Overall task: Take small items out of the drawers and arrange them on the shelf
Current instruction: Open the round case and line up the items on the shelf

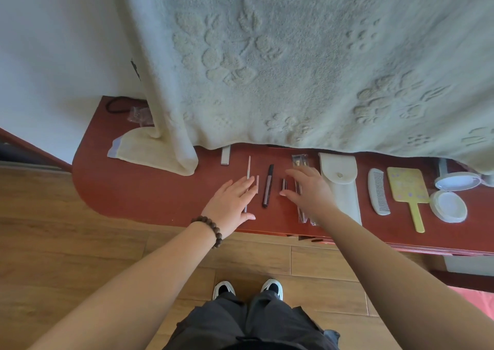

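Small items lie in a row on the red-brown shelf (160, 194). My left hand (231, 204), with a bead bracelet on the wrist, lies flat and open over a thin pale stick (249, 166); a short pink stick (257, 184) lies by its fingertips. A dark pen-like tool (268, 186) sits between my hands. My right hand (307, 189) is spread open over a small dark piece (284, 184) and a clear packet of tools (300, 159). Neither hand grips anything.
Right of my hands lie a white pouch (339, 173), a white comb (377, 192), a yellow hand mirror (407, 192) and two round white lids (449, 205). A pale embossed towel (294, 55) hangs over the shelf's back. A folded cloth (141, 146) lies left. Wooden floor below.
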